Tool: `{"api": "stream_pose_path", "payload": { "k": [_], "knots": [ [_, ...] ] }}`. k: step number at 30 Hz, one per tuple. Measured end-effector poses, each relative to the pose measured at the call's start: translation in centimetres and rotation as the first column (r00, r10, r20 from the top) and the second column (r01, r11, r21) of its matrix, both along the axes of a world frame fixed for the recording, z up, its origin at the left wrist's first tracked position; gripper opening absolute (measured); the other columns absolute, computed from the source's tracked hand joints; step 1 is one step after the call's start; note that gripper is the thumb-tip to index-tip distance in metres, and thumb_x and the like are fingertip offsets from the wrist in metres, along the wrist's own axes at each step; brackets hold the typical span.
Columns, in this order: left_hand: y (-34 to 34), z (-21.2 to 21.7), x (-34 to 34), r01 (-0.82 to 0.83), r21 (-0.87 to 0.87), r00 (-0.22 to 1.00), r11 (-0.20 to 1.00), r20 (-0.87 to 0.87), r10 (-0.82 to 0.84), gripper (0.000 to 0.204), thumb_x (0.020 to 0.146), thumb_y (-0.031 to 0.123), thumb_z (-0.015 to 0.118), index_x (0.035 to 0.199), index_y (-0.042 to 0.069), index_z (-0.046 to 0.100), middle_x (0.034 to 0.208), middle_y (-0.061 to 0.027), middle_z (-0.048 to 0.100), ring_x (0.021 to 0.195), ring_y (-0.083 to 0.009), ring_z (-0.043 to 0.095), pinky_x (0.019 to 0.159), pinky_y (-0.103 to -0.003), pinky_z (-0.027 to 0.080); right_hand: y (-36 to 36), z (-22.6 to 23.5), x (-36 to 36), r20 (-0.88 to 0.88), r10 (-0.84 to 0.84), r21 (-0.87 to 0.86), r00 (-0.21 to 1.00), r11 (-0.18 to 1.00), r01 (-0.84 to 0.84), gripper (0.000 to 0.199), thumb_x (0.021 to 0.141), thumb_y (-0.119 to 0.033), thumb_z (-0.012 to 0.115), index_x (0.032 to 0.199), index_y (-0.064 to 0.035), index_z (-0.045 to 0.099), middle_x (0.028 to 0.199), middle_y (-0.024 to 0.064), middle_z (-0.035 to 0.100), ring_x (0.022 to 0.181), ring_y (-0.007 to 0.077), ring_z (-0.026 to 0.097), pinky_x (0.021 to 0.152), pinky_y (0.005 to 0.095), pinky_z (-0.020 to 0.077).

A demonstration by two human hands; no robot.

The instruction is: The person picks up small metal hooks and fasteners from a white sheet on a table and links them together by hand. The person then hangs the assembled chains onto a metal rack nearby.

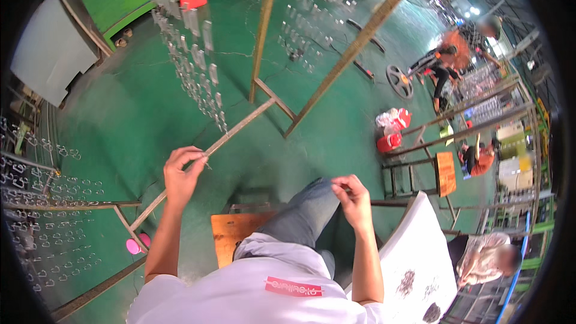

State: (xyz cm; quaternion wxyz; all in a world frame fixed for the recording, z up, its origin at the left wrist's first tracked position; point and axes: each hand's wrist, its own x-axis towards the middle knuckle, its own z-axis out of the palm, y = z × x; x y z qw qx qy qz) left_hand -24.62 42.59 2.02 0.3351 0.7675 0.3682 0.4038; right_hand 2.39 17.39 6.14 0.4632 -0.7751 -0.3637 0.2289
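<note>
My left hand point(183, 174) is raised beside a long metal rail point(240, 125), its thumb and fingertips pinched together. A tiny thin bit shows at the fingertips, too small to name. My right hand point(353, 197) hovers above my knee, thumb and fingers also pressed together; what they hold, if anything, does not show. Beyond the left hand, strands of small shiny metal pieces point(192, 78) hang in a column, their lower end near the rail. To my right stands a white surface point(414, 246) with piles of small dark parts point(406, 282) on it.
A wooden stool point(231, 234) is under me. Upright frame posts point(360, 42) rise ahead. More hanging metal pieces point(48, 198) are at left, near a pink round object point(137, 243). Red containers point(390, 142) and a wooden-topped stool point(445, 174) stand right. Several people work farther off.
</note>
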Motion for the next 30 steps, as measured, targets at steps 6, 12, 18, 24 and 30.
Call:
{"api": "stream_pose_path", "payload": {
  "k": [6,12,18,24,30],
  "knots": [
    [-8.2,4.4,5.4,0.426,-0.036,0.903,0.904,0.08,-0.422,0.013,0.07,0.001,0.072,0.082,0.005,0.069,0.088,-0.0059,0.066,0.085,-0.0202,0.062,0.076,-0.031,0.047,-2.2,2.8,-4.9,0.122,0.057,0.116,0.991,0.991,-0.072,0.016,0.079,-0.004,0.067,0.095,-0.0047,0.065,0.086,0.0071,0.059,0.076,0.0164,0.058,0.063,0.0283,0.0455],
    [-15.1,6.8,13.5,0.722,0.075,0.681,0.688,0.1,-0.726,0.016,0.068,-0.004,0.072,0.083,0.003,0.069,0.092,-0.0074,0.065,0.089,-0.0202,0.061,0.077,-0.031,0.048,-7.1,4.5,-7.1,0.184,-0.325,0.395,0.928,0.889,0.233,0.015,0.074,0.002,0.07,0.087,-0.0026,0.066,0.082,0.0068,0.056,0.073,0.0164,0.058,0.063,0.0272,0.047],
    [-23.7,8.0,20.3,0.887,0.172,0.41,0.428,0.132,-0.902,0.015,0.069,0.002,0.073,0.083,0.006,0.07,0.091,-0.0061,0.066,0.085,-0.0209,0.061,0.077,-0.032,0.046,-13.2,3.9,-6.9,0.241,-0.745,0.525,0.622,0.639,0.562,0.012,0.076,0.002,0.068,0.088,-0.0012,0.065,0.083,0.0071,0.057,0.069,0.014,0.054,0.062,0.025,0.0444],
    [-31.2,8.9,23.9,0.987,0.108,0.103,0.122,0.17,-0.98,0.012,0.072,0.003,0.072,0.084,0.004,0.069,0.093,-0.0073,0.066,0.085,-0.0198,0.061,0.074,-0.03,0.048,-20.2,3.0,-8.2,0.131,-0.927,0.468,0.351,0.37,0.803,0.021,0.073,-0.008,0.072,0.092,-0.0032,0.066,0.095,0.01,0.054,0.088,0.0229,0.056,0.074,0.0302,0.0464],
    [-37.6,9.4,24.3,0.979,0.087,-0.196,-0.187,0.105,-0.975,0.014,0.071,0.003,0.072,0.084,0.005,0.069,0.093,-0.0067,0.066,0.086,-0.0202,0.061,0.075,-0.03,0.048,-24.5,1.7,-10.5,0.087,-0.986,0.509,0.141,0.166,0.845,0.019,0.074,-0.007,0.072,0.091,-0.0041,0.067,0.099,0.0091,0.056,0.09,0.0232,0.056,0.075,0.0312,0.0472]
  ]
}}
